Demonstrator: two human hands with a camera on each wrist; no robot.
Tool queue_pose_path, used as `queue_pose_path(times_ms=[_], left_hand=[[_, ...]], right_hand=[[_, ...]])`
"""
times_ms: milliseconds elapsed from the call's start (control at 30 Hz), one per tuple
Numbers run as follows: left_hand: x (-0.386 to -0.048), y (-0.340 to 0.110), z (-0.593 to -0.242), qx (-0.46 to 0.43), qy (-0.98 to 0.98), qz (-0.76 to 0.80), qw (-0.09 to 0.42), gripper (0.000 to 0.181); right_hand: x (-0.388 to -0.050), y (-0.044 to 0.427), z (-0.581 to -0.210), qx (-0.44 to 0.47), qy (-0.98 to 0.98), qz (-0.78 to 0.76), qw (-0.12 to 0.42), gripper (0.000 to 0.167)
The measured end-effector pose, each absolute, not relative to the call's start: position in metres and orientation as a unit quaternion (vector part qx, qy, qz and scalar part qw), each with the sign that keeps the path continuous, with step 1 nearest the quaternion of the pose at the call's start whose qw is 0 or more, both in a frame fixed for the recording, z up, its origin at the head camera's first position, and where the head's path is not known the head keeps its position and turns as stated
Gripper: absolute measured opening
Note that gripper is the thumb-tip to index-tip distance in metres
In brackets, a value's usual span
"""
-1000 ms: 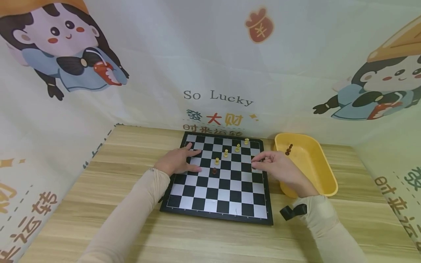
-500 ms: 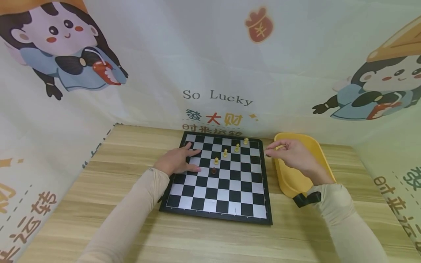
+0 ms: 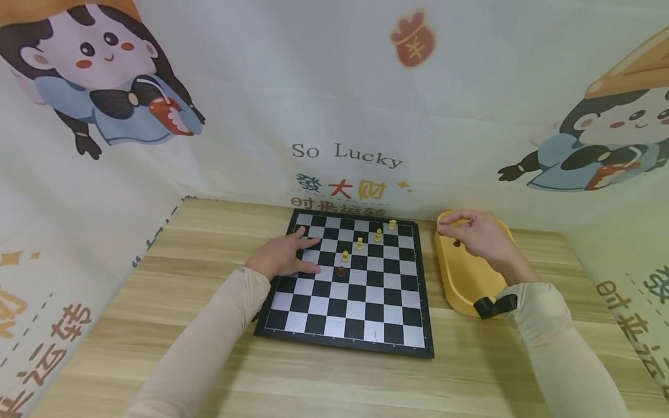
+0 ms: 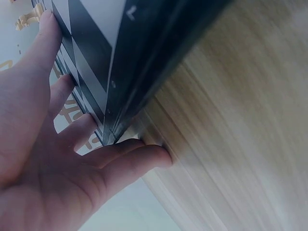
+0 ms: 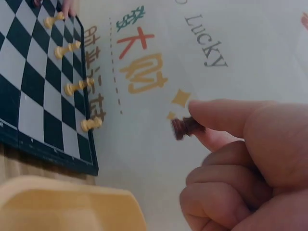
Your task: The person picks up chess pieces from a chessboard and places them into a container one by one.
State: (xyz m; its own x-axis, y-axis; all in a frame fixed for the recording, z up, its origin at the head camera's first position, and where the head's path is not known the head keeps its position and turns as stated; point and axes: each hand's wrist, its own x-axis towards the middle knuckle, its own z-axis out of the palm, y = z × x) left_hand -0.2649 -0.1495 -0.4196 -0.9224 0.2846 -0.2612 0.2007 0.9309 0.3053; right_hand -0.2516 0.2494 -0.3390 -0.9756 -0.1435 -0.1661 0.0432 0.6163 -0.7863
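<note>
My left hand (image 3: 279, 255) lies spread on the left part of the chessboard (image 3: 334, 306), its fingers straight and holding nothing. In the left wrist view, fingers of that hand (image 4: 62, 130) reach past the board's edge. My right hand (image 3: 483, 239) is above the yellow tray (image 3: 470, 284); the right wrist view shows its thumb and finger pinching a dark red chess piece (image 5: 185, 127). Several pale yellow pieces stand in a diagonal row, one of them a yellow piece (image 3: 345, 256) beside a dark red piece (image 3: 341, 271).
Another dark red piece (image 3: 457, 242) shows inside the tray, partly by the right hand. The wooden table (image 3: 209, 244) runs up to a printed cloth (image 3: 251, 116) behind the board. A black band (image 3: 495, 306) is on the right wrist.
My right hand has moved from the board's right side rightward over the tray, a dark red piece pinched in it. The left hand and the pieces on the board have stayed in place.
</note>
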Motion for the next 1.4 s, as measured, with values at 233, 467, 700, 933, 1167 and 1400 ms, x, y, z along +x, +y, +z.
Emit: queue_pose_path(times_ms=[233, 467, 700, 933, 1167, 1400], left_hand=[[-0.265, -0.150, -0.421, 0.123, 0.970, 0.141, 0.154, 0.083], [-0.265, -0.151, -0.421, 0.122, 0.970, 0.143, 0.151, 0.082], [-0.264, -0.152, -0.420, 0.129, 0.970, 0.142, 0.152, 0.082], [-0.263, -0.151, -0.418, 0.133, 0.968, 0.145, 0.154, 0.081], [-0.263, -0.151, -0.417, 0.131, 0.968, 0.145, 0.155, 0.082], [-0.262, -0.152, -0.418, 0.133, 0.969, 0.141, 0.156, 0.082]], right_hand=[[-0.264, 0.260, -0.338, -0.012, 0.897, -0.433, 0.090, 0.042], [-0.277, 0.270, -0.345, 0.002, 0.901, -0.424, 0.092, 0.043], [-0.291, 0.277, -0.360, -0.005, 0.906, -0.411, 0.105, 0.041], [-0.298, 0.282, -0.373, 0.005, 0.912, -0.395, 0.106, 0.040], [-0.305, 0.283, -0.382, 0.018, 0.914, -0.388, 0.118, 0.041], [-0.306, 0.279, -0.385, 0.026, 0.919, -0.369, 0.135, 0.042]])
